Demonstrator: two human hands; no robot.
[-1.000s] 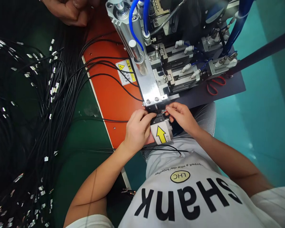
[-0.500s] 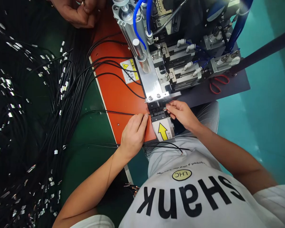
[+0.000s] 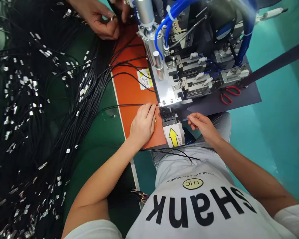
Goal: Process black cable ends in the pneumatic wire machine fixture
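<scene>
My left hand is closed on a black cable above the orange base plate, fingertips close to the machine's edge. The cable runs left off the plate. The machine is metal, with a small dark fixture at its near end. Below that fixture is a white block with a yellow arrow. To the right of the fixture and apart from it, my right hand has its thumb and fingers pinched together. Whatever lies between those fingertips, if anything, cannot be made out.
A large heap of black cables with shiny ends covers the green table at left. Another person's hand works at the upper left. Red-handled scissors lie on the dark plate at right. Loose cables lie across my lap.
My right hand has moved right, away from the fixture and the wire end it pinched. My left hand has shifted slightly up with the cable. The camera view has also shifted.
</scene>
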